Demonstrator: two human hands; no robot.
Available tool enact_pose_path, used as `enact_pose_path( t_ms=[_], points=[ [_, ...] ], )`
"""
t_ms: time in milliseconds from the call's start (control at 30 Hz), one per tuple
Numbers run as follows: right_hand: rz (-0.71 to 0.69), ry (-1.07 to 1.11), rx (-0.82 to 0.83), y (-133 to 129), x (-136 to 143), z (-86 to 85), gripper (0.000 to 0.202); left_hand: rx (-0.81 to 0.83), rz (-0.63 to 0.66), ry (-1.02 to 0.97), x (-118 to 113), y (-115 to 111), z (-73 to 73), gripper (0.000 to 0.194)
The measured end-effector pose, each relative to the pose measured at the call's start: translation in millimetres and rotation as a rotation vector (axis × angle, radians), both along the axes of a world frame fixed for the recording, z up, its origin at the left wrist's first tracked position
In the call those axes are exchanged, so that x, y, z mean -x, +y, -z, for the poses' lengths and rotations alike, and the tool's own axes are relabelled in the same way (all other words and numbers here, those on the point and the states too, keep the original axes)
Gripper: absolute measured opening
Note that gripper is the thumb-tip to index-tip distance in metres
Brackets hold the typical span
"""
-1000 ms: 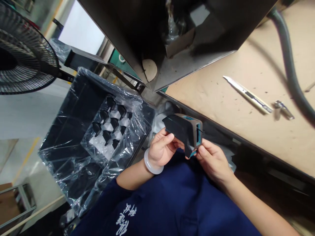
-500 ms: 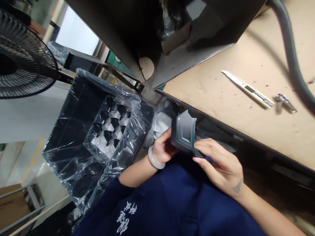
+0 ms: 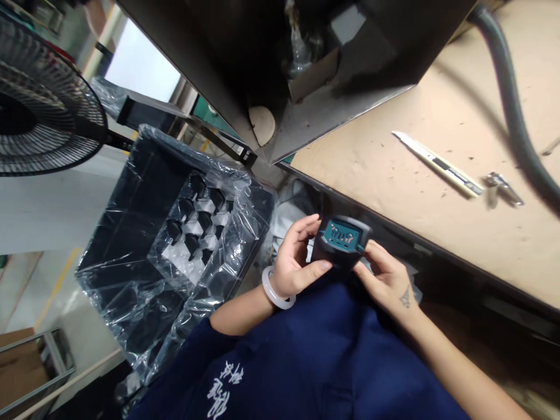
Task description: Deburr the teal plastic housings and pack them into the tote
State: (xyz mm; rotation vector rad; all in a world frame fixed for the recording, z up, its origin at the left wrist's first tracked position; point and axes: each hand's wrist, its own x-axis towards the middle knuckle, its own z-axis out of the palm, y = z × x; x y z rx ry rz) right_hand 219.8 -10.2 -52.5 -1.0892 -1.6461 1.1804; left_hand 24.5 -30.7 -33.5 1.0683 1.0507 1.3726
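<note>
Between my two hands is a dark grey plastic housing [image 3: 343, 240], held up over my lap in front of the bench edge. Its end faces me and shows a teal interior with small round features. My left hand [image 3: 300, 256], with a white bangle at the wrist, grips its left side, thumb along the near face. On the other side, my right hand [image 3: 385, 274] pinches the right edge between thumb and fingers. The undersides of the housing and some fingertips are hidden.
A plastic-lined bin [image 3: 131, 233] at left holds several dark parts in a divider. On the wooden bench [image 3: 371, 157] lie a utility knife [image 3: 437, 163], a nail clipper [image 3: 503, 189] and a grey hose [image 3: 507, 87]. A dark metal booth [image 3: 350, 111] stands ahead; a fan [image 3: 48, 105] is far left.
The housing has been turned from its broad side, with a teal-edged cutout, to its end. My left thumb has moved onto its near face; my right hand has shifted its grip.
</note>
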Motion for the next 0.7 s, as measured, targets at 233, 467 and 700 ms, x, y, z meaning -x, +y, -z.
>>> enact_pose_path(
  t_ms=[233, 467, 700],
  points=[
    [0.021, -0.002, 0.163, -0.4, 4.2, 3.3, 0.032, -0.005, 0.008, 0.137, 1.2, -7.0, 6.1, 0.073],
    [-0.056, 0.109, 0.382, 4.5, 1.6, -4.4, 0.038, 0.104, -0.181, 0.104, -8.5, -4.0, -3.7, 0.066],
    [-0.341, 0.074, 0.564, 6.4, 7.9, 0.1, 0.056, 0.152, -0.173, 0.169, -17.1, -9.1, 21.4, 0.084]
  ],
)
